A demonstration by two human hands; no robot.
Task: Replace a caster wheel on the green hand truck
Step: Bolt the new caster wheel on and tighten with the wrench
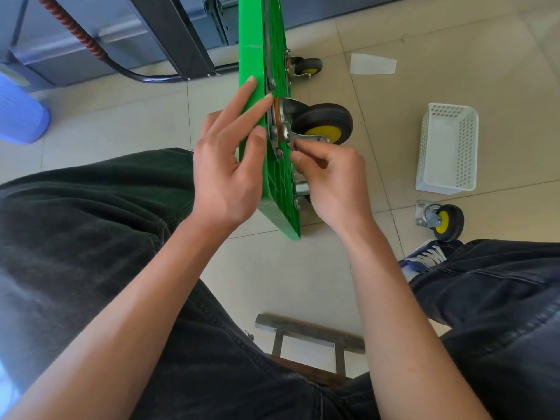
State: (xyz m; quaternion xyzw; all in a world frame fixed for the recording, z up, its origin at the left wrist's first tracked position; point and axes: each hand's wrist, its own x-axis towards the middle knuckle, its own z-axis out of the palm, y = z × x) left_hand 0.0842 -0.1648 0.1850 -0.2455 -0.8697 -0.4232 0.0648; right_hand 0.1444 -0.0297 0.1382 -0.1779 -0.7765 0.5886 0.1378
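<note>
Tiled floor: green hand truck [254,153] stood on edge, exposing its underside.
Your left hand [225,168], fingers straight, steadies it; your right hand [328,174] pinches a fastener beside the caster wheel [322,122].

Bare floor [272,283] lay open at lower centre, between the knees. Right of the upright green hand truck [254,65], its mounted caster [324,124] jutted out. A white basket [448,150] and a loose caster [445,221] crowded the right side. A blue bin [21,113] stood at left.
</note>
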